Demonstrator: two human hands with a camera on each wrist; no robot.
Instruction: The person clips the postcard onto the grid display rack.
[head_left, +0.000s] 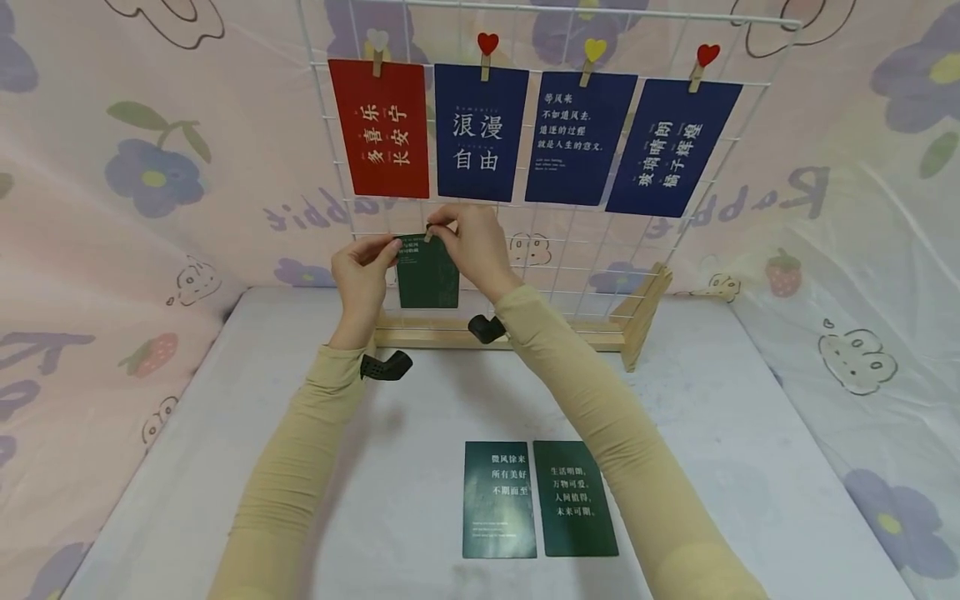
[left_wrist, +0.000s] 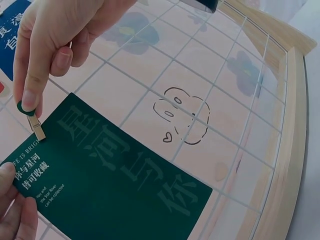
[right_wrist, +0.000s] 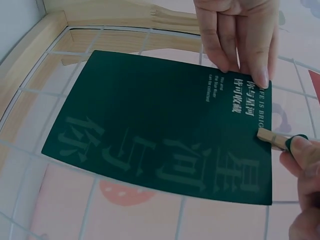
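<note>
My left hand [head_left: 360, 279] pinches a green card [head_left: 427, 283] by its upper left corner, thumb in front. The card hangs against the wire grid, below the red and first blue cards. At its top edge, my right hand [head_left: 476, 250] pinches a small wooden clothespin [left_wrist: 36, 128] by the end with a dark green heart. In the right wrist view the jaws of this clothespin [right_wrist: 272, 139] overlap the card's edge beside white lettering. Large, faint characters run along one side of the card.
A red card [head_left: 378, 179] and three blue cards [head_left: 480, 92] hang higher up under heart-topped clothespins [head_left: 486, 60]. The grid stands on a wooden base [head_left: 555, 338] with a slanted end foot [head_left: 645, 321]. Two green cards [head_left: 498, 508] lie on the white table [head_left: 390, 500], the right one partly behind my right sleeve.
</note>
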